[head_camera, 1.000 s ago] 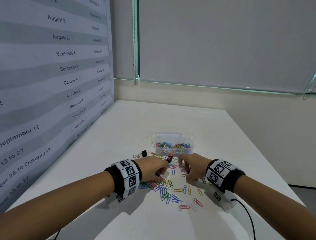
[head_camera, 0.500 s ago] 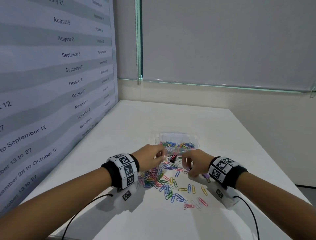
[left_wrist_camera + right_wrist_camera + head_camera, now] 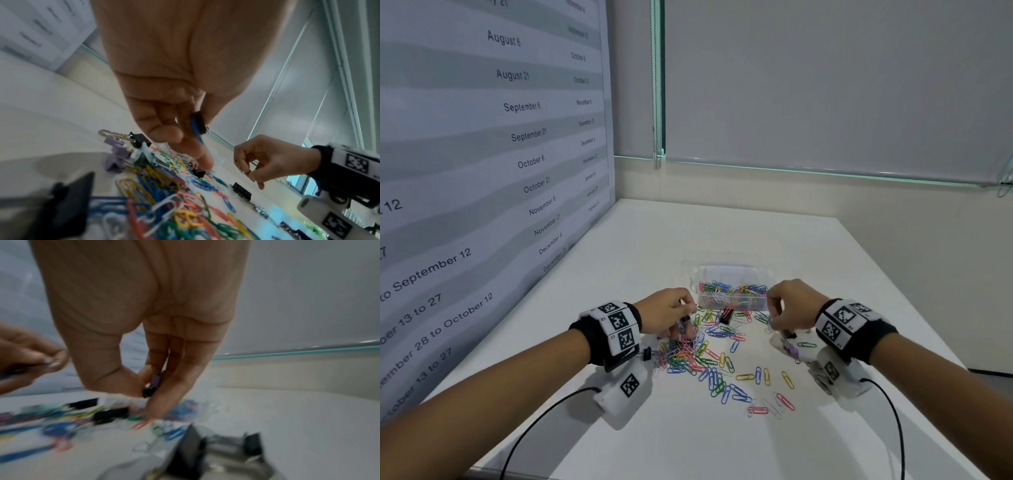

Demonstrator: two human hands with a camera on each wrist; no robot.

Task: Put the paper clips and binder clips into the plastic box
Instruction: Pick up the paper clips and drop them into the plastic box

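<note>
A clear plastic box (image 3: 729, 274) partly filled with coloured paper clips stands on the white table. Many loose paper clips (image 3: 717, 363) lie scattered in front of it, with a black binder clip (image 3: 726, 316) among them. My left hand (image 3: 674, 310) hovers at the box's near left corner; in the left wrist view it (image 3: 195, 128) pinches a black binder clip (image 3: 199, 123) with a blue paper clip. My right hand (image 3: 786, 308) is at the box's near right corner and pinches a small dark binder clip (image 3: 153, 384). A purple binder clip (image 3: 791, 350) lies under it.
A wall panel with printed dates (image 3: 482, 171) runs along the table's left edge. A window blind (image 3: 825, 85) hangs behind. More binder clips, purple (image 3: 117, 154) and black, lie beside the clip pile. Black cables (image 3: 890, 411) trail from both wrist units toward me.
Both hands have lifted off the clip pile and moved forward to the box's near corners, each carrying clips. The head view has shifted slightly.
</note>
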